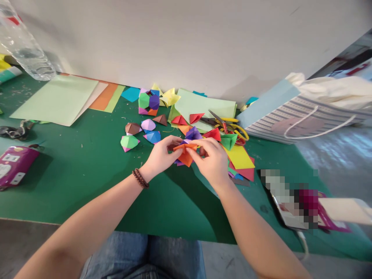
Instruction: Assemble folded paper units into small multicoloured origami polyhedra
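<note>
Both hands meet over the middle of the green table (95,201). Between them is an orange folded paper piece (185,157), with purple and lilac paper showing behind and beneath it. My left hand (162,155) pinches its left side between thumb and fingers. On the other side my right hand (212,159) grips the orange paper with its thumb in front. Folded red (212,134), green (229,141) and purple (193,133) paper pieces lie just beyond the fingers. To the left sit small two-coloured paper shapes, including a green one (130,142) and a blue one (152,136).
A multicoloured paper ball (149,101) stands near the wall. Scissors (225,123) lie behind my right hand, beside yellow paper sheets (241,157). A striped paper bag (279,112), a phone (285,201), a purple power strip (17,164) and a plastic bottle (27,48) flank the work area.
</note>
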A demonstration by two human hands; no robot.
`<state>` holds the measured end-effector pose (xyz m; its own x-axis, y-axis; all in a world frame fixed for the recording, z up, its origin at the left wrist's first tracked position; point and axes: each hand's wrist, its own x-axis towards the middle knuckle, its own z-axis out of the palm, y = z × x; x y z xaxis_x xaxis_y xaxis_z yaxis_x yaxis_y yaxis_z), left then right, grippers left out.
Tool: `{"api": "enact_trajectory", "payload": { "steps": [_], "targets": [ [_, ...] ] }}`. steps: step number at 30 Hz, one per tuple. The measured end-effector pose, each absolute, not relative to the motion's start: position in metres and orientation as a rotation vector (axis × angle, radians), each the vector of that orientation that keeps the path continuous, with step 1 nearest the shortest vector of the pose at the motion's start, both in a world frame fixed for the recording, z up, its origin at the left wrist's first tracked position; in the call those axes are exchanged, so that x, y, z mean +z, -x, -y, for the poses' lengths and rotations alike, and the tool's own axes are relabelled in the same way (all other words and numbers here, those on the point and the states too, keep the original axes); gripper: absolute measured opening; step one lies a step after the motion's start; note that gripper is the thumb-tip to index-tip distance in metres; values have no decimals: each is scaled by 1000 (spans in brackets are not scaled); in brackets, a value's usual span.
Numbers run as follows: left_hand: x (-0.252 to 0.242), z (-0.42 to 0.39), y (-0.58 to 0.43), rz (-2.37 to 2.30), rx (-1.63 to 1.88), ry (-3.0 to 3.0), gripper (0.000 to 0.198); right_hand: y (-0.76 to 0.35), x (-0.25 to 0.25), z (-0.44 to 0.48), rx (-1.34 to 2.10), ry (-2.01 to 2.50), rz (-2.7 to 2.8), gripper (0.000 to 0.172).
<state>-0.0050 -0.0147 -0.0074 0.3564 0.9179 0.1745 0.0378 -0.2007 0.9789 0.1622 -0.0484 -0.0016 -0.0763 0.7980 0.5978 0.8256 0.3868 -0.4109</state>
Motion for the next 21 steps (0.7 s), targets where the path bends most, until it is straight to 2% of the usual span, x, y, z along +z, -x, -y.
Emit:
{"api": "enact_trajectory", "payload": {
  "steps": [8,13,17,21],
  "targets": [
    [-6,15,6,-764,930,-1270,28,-166,0,49,29,1424,1695,10],
    [-5,13,7,-721,909,-988,18,-169,-4,46,247,1454,1531,11],
    [-6,14,7,-701,938,-911,15,-168,-3,46,183,1390,1639,27],
    [-6,16,6,-705,944,-963,20,-165,2,49,49,1347,1768,32]
  ]
}}
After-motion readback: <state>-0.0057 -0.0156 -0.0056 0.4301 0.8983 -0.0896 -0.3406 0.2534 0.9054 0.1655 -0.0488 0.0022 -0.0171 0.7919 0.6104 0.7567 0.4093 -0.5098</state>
